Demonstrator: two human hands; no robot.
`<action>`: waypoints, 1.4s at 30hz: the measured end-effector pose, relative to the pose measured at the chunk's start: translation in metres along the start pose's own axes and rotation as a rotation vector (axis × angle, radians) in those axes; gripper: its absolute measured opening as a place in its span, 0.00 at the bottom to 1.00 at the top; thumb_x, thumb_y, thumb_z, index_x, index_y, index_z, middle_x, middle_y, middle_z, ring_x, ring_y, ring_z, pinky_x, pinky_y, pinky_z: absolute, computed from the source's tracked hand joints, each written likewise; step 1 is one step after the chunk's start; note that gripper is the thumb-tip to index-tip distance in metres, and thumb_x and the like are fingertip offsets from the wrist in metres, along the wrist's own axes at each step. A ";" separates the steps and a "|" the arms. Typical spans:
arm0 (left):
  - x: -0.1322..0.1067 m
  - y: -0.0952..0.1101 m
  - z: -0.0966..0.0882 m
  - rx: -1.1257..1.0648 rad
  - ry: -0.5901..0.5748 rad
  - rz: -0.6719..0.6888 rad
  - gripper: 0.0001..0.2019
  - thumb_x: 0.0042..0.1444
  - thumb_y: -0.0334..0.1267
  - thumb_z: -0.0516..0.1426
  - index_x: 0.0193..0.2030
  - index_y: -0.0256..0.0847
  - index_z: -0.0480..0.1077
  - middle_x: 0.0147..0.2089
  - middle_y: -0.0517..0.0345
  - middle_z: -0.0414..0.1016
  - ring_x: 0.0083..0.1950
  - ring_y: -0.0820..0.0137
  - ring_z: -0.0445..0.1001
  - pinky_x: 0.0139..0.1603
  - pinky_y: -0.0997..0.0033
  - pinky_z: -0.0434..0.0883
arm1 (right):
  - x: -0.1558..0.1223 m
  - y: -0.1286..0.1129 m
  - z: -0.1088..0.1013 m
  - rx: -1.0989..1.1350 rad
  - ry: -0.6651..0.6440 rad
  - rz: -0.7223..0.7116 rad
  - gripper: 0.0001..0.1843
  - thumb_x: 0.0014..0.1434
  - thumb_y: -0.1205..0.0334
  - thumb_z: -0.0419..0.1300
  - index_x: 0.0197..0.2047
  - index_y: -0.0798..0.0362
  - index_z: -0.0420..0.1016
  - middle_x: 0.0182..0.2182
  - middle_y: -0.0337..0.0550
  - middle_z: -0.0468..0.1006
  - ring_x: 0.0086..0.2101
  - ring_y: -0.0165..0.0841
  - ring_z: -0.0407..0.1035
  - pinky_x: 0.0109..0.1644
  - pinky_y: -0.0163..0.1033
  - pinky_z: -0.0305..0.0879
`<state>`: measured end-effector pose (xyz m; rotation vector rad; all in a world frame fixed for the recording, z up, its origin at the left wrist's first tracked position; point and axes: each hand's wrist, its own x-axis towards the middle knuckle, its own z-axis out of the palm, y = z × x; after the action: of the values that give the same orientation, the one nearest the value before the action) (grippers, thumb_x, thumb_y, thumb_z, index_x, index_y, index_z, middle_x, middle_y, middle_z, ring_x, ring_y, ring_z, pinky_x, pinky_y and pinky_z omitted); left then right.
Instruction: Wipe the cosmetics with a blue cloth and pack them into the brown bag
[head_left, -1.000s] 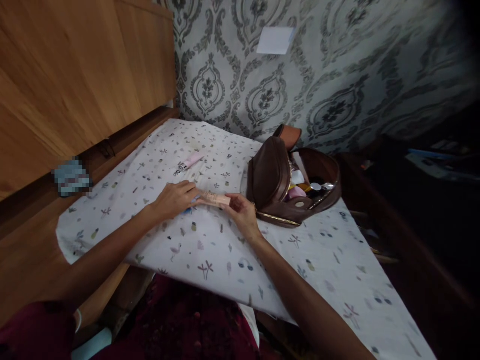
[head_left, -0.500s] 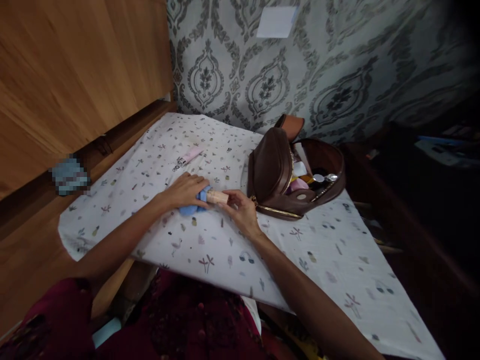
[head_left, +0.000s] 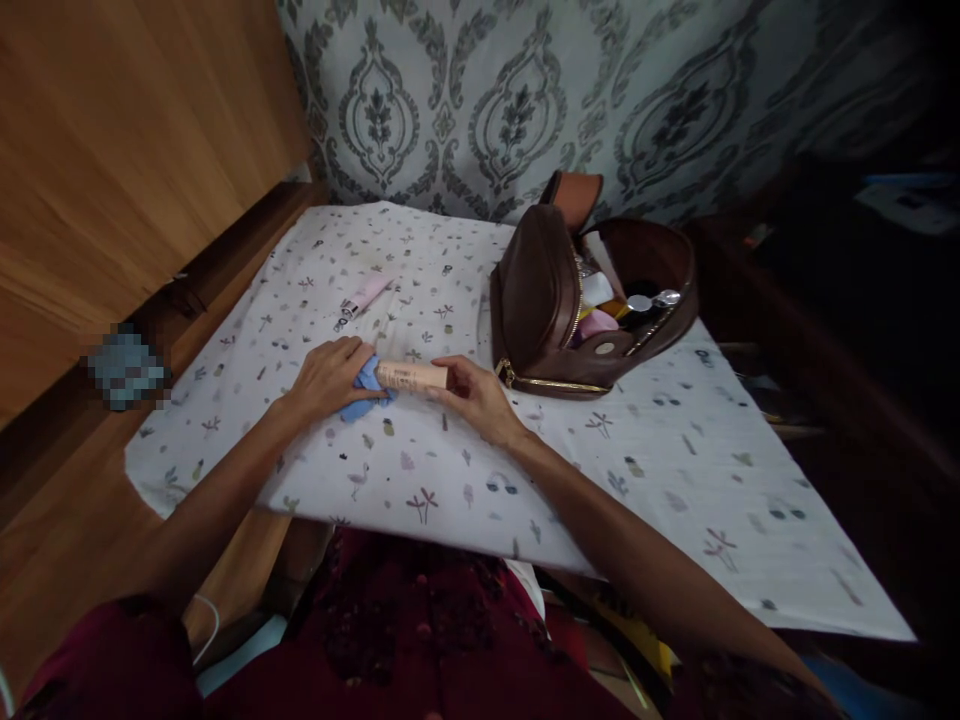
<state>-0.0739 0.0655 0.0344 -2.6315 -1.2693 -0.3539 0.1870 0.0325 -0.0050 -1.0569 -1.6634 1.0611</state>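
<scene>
A beige tube (head_left: 411, 376) lies crosswise between my two hands over the patterned cloth. My right hand (head_left: 474, 394) pinches the tube's right end with closed fingers. My left hand (head_left: 327, 375) is curled over a small blue cloth (head_left: 364, 388) pressed against the tube's left end. A pink tube (head_left: 363, 298) rests on the cloth a little farther back, apart from both hands. The open brown pouch (head_left: 545, 306) stands just right of my right hand, with several small items showing inside it.
The white patterned cloth (head_left: 645, 450) covers a table with a drop at its near and right edges. A wooden panel (head_left: 112, 150) and ledge run along the left. Patterned wallpaper (head_left: 480, 90) closes the back. The right side is dark clutter.
The view has tilted down and shifted. The tube now shows more of its length between my hands, and the blue cloth sits at its left end under my left hand.
</scene>
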 end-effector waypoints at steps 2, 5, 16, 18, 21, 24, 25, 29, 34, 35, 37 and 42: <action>-0.002 0.000 -0.001 0.013 -0.001 0.005 0.30 0.57 0.68 0.51 0.44 0.39 0.68 0.40 0.47 0.74 0.40 0.58 0.72 0.36 0.63 0.65 | 0.000 0.000 0.000 0.019 -0.017 0.011 0.23 0.55 0.49 0.66 0.51 0.51 0.75 0.34 0.40 0.77 0.34 0.34 0.71 0.39 0.39 0.70; -0.003 -0.002 -0.006 0.013 -0.043 0.007 0.27 0.59 0.65 0.52 0.46 0.40 0.67 0.42 0.48 0.74 0.43 0.57 0.73 0.36 0.65 0.64 | 0.002 0.001 0.001 0.078 0.002 0.021 0.25 0.53 0.48 0.68 0.50 0.52 0.75 0.35 0.41 0.77 0.35 0.34 0.72 0.40 0.39 0.69; -0.013 -0.017 -0.032 -0.084 -0.252 -0.117 0.16 0.59 0.55 0.58 0.40 0.43 0.67 0.38 0.56 0.77 0.39 0.60 0.75 0.33 0.70 0.61 | 0.005 0.001 0.000 0.147 0.040 -0.023 0.25 0.48 0.52 0.71 0.49 0.49 0.77 0.38 0.41 0.77 0.37 0.33 0.71 0.38 0.37 0.67; -0.016 -0.019 -0.035 -0.102 -0.295 -0.117 0.13 0.61 0.50 0.57 0.42 0.43 0.67 0.39 0.56 0.78 0.39 0.62 0.75 0.34 0.70 0.62 | 0.005 0.001 0.000 0.163 0.043 -0.026 0.24 0.48 0.53 0.72 0.48 0.49 0.78 0.37 0.40 0.77 0.37 0.33 0.71 0.39 0.37 0.68; -0.019 -0.021 -0.043 -0.126 -0.353 -0.096 0.07 0.63 0.41 0.52 0.44 0.44 0.67 0.42 0.57 0.78 0.42 0.63 0.76 0.37 0.69 0.65 | 0.005 0.000 0.000 0.193 0.035 -0.027 0.23 0.48 0.53 0.71 0.47 0.49 0.78 0.37 0.40 0.77 0.38 0.33 0.71 0.40 0.38 0.68; -0.023 -0.020 -0.056 -0.097 -0.401 -0.096 0.11 0.60 0.33 0.49 0.47 0.45 0.68 0.44 0.56 0.77 0.45 0.62 0.75 0.41 0.68 0.67 | 0.005 0.000 0.000 0.202 0.032 -0.027 0.23 0.49 0.53 0.71 0.47 0.49 0.77 0.37 0.40 0.77 0.38 0.33 0.71 0.40 0.38 0.69; -0.024 -0.018 -0.060 -0.083 -0.415 -0.100 0.13 0.59 0.31 0.49 0.48 0.45 0.68 0.45 0.55 0.77 0.46 0.61 0.75 0.42 0.67 0.67 | 0.005 0.000 0.000 0.204 0.034 -0.026 0.23 0.48 0.53 0.71 0.48 0.49 0.77 0.37 0.40 0.77 0.37 0.33 0.71 0.39 0.38 0.69; -0.027 -0.008 -0.080 -0.080 -0.410 -0.124 0.20 0.55 0.26 0.47 0.50 0.46 0.70 0.44 0.54 0.78 0.46 0.61 0.76 0.45 0.65 0.69 | 0.005 0.002 0.000 0.235 0.034 0.004 0.25 0.48 0.54 0.71 0.49 0.49 0.74 0.34 0.38 0.77 0.33 0.31 0.71 0.36 0.36 0.68; -0.009 0.024 -0.090 -0.175 -0.351 -0.109 0.22 0.63 0.32 0.46 0.62 0.44 0.64 0.60 0.51 0.73 0.59 0.59 0.72 0.57 0.61 0.68 | 0.004 -0.001 0.001 0.244 0.017 -0.002 0.24 0.48 0.53 0.72 0.47 0.50 0.75 0.33 0.38 0.77 0.32 0.31 0.72 0.38 0.38 0.68; -0.001 0.033 -0.087 -0.206 -0.341 -0.095 0.22 0.65 0.35 0.46 0.65 0.42 0.60 0.65 0.49 0.68 0.63 0.59 0.69 0.60 0.60 0.66 | 0.004 -0.003 0.001 0.242 0.016 -0.028 0.23 0.48 0.53 0.72 0.46 0.49 0.75 0.34 0.39 0.78 0.34 0.32 0.72 0.40 0.38 0.68; 0.013 0.049 -0.076 -0.281 -0.347 -0.046 0.25 0.68 0.43 0.46 0.69 0.40 0.54 0.70 0.47 0.61 0.68 0.59 0.63 0.64 0.59 0.63 | 0.003 -0.005 0.001 0.241 0.012 -0.088 0.21 0.49 0.51 0.72 0.45 0.49 0.76 0.36 0.39 0.77 0.36 0.32 0.72 0.41 0.39 0.68; 0.026 0.053 -0.046 -0.385 -0.423 0.008 0.23 0.63 0.49 0.54 0.61 0.43 0.61 0.59 0.49 0.73 0.56 0.56 0.73 0.51 0.62 0.69 | 0.003 -0.007 -0.001 0.216 0.022 -0.146 0.19 0.52 0.48 0.70 0.44 0.49 0.78 0.40 0.43 0.77 0.41 0.35 0.72 0.45 0.41 0.69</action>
<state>-0.0224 0.0394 0.0821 -3.1613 -1.4283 -0.0356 0.1854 0.0336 0.0028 -0.7931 -1.5441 1.1001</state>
